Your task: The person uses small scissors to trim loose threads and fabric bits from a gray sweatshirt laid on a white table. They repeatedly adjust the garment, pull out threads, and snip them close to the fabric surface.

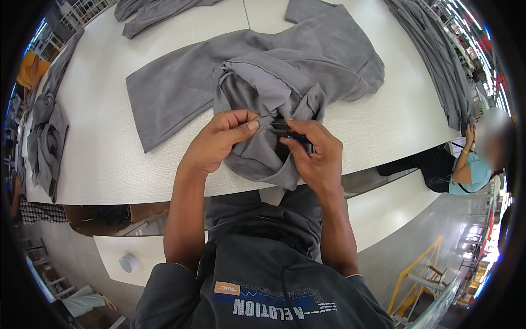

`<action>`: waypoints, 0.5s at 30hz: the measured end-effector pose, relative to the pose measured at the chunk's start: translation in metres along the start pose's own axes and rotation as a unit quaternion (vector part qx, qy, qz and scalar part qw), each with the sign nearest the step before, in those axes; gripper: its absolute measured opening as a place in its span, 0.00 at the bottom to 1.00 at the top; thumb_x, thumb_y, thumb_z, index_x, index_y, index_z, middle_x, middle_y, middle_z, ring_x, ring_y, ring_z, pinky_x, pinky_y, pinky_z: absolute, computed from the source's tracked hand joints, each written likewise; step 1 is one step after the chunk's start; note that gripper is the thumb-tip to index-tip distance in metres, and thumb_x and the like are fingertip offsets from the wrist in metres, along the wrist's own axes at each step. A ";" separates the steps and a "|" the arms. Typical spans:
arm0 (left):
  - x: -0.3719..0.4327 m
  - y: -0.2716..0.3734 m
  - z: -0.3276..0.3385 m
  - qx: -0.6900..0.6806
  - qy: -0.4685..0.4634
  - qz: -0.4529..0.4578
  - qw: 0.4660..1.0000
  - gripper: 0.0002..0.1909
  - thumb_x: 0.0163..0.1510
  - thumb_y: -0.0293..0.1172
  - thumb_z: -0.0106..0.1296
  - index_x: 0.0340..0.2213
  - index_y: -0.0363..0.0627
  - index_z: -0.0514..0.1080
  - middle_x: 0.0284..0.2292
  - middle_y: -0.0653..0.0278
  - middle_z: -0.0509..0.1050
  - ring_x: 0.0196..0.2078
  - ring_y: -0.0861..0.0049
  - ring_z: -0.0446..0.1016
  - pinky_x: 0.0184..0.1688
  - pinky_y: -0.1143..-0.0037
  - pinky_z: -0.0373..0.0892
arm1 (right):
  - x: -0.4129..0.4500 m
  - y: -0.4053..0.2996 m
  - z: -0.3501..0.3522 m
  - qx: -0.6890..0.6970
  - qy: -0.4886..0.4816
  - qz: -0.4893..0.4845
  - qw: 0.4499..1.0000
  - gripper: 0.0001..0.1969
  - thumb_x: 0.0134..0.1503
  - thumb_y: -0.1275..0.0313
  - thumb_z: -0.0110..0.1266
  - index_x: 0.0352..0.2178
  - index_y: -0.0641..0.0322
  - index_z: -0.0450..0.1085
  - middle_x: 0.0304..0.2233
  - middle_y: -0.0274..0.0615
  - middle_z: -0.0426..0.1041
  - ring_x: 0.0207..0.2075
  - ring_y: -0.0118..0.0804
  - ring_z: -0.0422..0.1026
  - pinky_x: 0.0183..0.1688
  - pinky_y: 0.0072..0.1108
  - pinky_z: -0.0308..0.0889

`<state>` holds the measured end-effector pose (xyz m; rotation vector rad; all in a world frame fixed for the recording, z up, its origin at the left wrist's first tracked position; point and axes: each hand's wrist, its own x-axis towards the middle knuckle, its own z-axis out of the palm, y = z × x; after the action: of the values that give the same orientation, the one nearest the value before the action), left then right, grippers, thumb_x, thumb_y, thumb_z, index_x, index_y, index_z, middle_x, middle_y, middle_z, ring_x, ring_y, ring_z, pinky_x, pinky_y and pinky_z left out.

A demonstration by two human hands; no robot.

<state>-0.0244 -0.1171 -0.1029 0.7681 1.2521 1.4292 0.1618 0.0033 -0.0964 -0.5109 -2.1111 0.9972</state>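
A pair of grey trousers [254,47] lies across the table, its waist bunched open towards me and a paler pocket lining [271,88] showing inside. My left hand [224,137] pinches a bit of the cloth between thumb and forefinger near the waist opening. In my right hand [314,148] is a pair of small thread snips [281,127], held between thumb and fingers. Their dark blades point left, at the cloth by my left fingertips. Most of the snips' handle is hidden by my fingers, and whether the blades touch the cloth I cannot tell.
The pale table [98,123] carries more grey garments [47,144] at its left edge, along the far side and at the right [435,66]. A person [470,164] sits on a bench at the right. A cardboard box [102,218] and a tape roll [128,263] are lower left.
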 end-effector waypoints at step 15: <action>-0.001 0.001 0.002 -0.016 -0.007 0.005 1.000 0.10 0.62 0.35 0.55 0.37 0.40 0.74 0.31 0.79 0.71 0.35 0.94 0.64 0.41 0.88 0.60 | 0.001 -0.002 0.005 0.019 -0.005 -0.010 1.000 0.15 0.49 0.83 0.63 0.40 0.65 0.77 0.37 0.46 0.79 0.39 0.43 0.79 0.41 0.25 0.73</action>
<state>-0.0230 -0.1171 -0.1012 0.7617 1.2135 1.4459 0.1576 0.0002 -0.0961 -0.4672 -2.0973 1.0286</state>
